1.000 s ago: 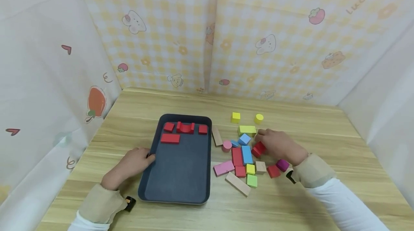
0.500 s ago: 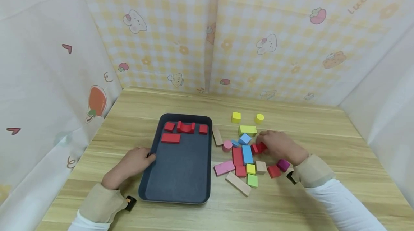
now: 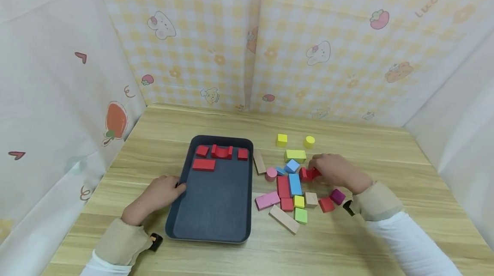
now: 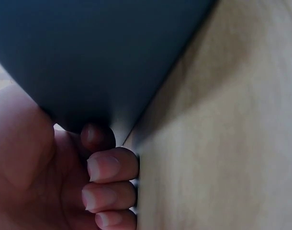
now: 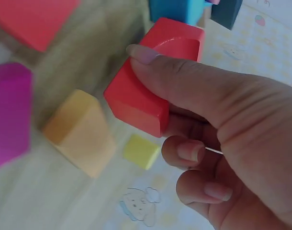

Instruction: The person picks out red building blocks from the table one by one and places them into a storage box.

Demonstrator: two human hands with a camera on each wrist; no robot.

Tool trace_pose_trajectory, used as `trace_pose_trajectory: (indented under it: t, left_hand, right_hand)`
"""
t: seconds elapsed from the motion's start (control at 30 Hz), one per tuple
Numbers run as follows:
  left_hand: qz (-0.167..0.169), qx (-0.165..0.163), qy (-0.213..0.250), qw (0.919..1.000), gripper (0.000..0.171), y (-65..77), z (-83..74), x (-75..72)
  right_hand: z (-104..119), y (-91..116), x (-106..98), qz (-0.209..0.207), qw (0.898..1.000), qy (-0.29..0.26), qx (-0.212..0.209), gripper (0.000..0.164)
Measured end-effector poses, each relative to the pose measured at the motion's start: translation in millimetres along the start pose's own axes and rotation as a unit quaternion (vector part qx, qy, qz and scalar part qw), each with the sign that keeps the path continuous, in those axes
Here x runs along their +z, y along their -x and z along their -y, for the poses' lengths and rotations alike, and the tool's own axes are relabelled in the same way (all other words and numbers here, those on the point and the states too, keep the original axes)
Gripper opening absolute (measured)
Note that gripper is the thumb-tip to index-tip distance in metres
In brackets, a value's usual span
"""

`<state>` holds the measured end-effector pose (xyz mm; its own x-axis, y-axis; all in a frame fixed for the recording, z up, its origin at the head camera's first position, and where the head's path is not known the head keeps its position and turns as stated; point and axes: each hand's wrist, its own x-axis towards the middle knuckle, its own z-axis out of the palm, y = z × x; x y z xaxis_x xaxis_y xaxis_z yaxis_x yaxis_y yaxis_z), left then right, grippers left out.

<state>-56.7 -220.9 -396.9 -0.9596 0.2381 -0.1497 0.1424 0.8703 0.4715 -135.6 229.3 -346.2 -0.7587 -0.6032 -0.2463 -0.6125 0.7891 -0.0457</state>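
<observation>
Against a yellow-checked curtain [image 3: 212, 31], on a wood-grain table [image 3: 339, 241], find the red arched block [image 3: 304, 175] to the right of the tray [image 3: 212, 203], pinched between thumb and curled fingers of the right hand [image 3: 335, 171], opened only to block width. Read the long axis as running roughly sideways in the head view, with the exposed end toward the tray and the pink cylinder [image 3: 271, 174] in between. Judge the right hand nearer for handling the block, with the left hand [image 3: 164, 192] gripping the tray's left wall.
</observation>
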Motion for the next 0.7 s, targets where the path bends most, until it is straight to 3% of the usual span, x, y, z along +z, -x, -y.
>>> trace_pose_trajectory:
  t: [0.47,0.7]
  left_hand:
    - [0.002,0.002,0.001,1.0,0.031,-0.3,-2.2,-1.1]
    - [0.006,0.001,0.002,1.0,0.031,1.2,-4.0,-3.2]
  right_hand:
    - [15.1,-9.9,-26.6,-0.015,0.998,0.052,-0.011,0.027]
    - [28.0,-22.5,-34.0,-0.037,0.997,0.058,-0.045,0.026]
